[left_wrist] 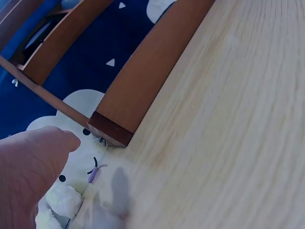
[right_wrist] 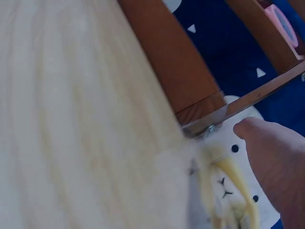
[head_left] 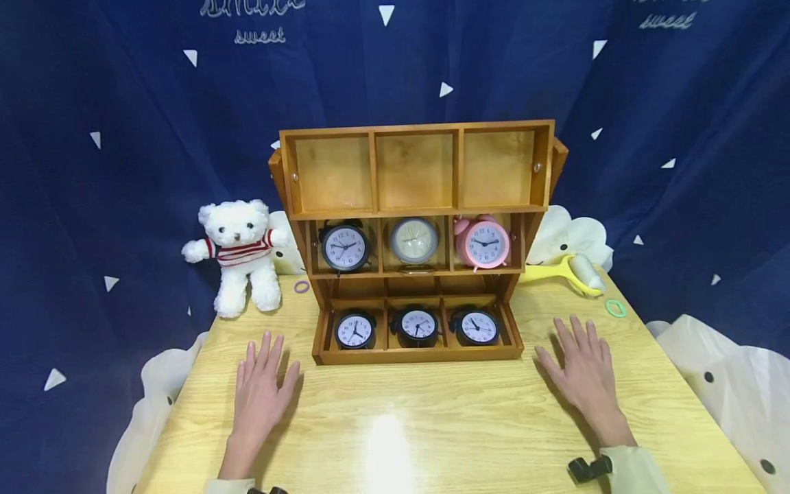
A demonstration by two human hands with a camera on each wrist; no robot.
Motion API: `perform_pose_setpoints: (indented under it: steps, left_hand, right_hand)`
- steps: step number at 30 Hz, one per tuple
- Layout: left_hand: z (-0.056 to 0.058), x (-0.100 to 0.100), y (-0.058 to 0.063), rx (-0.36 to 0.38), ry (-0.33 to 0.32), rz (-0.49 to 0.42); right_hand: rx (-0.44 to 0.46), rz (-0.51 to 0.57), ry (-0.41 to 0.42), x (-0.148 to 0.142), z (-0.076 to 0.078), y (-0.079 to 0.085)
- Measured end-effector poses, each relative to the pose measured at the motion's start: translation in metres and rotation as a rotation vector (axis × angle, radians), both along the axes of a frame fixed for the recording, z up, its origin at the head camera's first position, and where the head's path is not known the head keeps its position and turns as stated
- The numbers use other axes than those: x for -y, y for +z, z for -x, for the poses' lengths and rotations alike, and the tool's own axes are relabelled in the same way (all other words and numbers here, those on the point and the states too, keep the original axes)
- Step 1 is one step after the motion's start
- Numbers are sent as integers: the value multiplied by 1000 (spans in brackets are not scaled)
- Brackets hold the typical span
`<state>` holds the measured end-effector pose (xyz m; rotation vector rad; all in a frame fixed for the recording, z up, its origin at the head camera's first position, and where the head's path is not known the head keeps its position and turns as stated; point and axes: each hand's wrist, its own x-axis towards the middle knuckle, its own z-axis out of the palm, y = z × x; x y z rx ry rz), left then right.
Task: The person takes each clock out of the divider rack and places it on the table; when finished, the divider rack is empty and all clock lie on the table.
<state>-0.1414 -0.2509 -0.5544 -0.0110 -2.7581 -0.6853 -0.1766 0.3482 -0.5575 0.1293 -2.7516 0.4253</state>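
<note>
My left hand (head_left: 262,394) is held palm down with straight, spread fingers over the wooden table (head_left: 469,425), left of a three-tier wooden shelf (head_left: 420,356). On the shelf's right, my right hand (head_left: 583,370) lies the same way; neither holds anything. Three black alarm clocks stand in the bottom tier: left (head_left: 354,331), middle (head_left: 417,324) and right (head_left: 478,328). In the middle tier sit a dark-rimmed clock (head_left: 345,248), a grey round clock (head_left: 413,241) and a pink twin-bell clock (head_left: 486,243). Each wrist view shows a thumb near the shelf's lower corner.
A white teddy bear (head_left: 237,254) in a striped sweater sits at the back left, near a purple ring (head_left: 302,287). Behind my right hand are a yellow-handled roller (head_left: 564,272) and a green ring (head_left: 615,308). A blue curtain (head_left: 395,75) hangs behind.
</note>
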Motion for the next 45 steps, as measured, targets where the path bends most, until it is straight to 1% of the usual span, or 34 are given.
perform_pose_setpoints:
  steps: [3, 7, 10, 12, 14, 17, 20, 22, 24, 26, 29, 32, 35, 40, 45]
  left_hand:
    - [1, -3, 2, -9, -7, -26]
    - [5, -7, 3, -17, -25, -66]
    - [10, -10, 2, -18, -51, -130]
    - [14, -12, -1, -16, -74, -197]
    - [18, -13, -5, 3, -97, -290]
    - [23, -17, -10, 48, -118, -438]
    - [29, -23, -15, 91, -133, -571]
    - [33, -29, -18, 108, -141, -645]
    - [36, -35, -20, 114, -148, -704]
    - [39, -42, -22, 113, -158, -764]
    - [43, -49, -24, 99, -158, -844]
    - [45, -52, -25, 74, -161, -908]
    - [46, -52, -27, 58, -160, -922]
    - [47, -51, -32, 30, -136, -894]
    - [48, -50, -32, 24, -130, -880]
  right_hand:
    - [-21, 19, 5, 2, 0, 9]
    - [-63, 55, 14, 8, 4, 27]
    - [-121, 142, 35, 16, 8, 45]
    - [-167, 226, 58, 22, 11, 58]
    - [-221, 317, 81, 28, 14, 72]
    - [-330, 428, 109, 42, 19, 89]
    - [-454, 513, 165, 59, 26, 105]
    - [-497, 553, 216, 71, 32, 115]
    - [-485, 572, 256, 83, 40, 125]
    - [-444, 565, 267, 93, 48, 134]
    - [-370, 515, 250, 105, 64, 144]
    - [-322, 473, 241, 114, 79, 149]
    - [-284, 459, 247, 121, 90, 150]
    - [-245, 469, 253, 130, 103, 148]
    - [-268, 466, 213, 134, 106, 144]
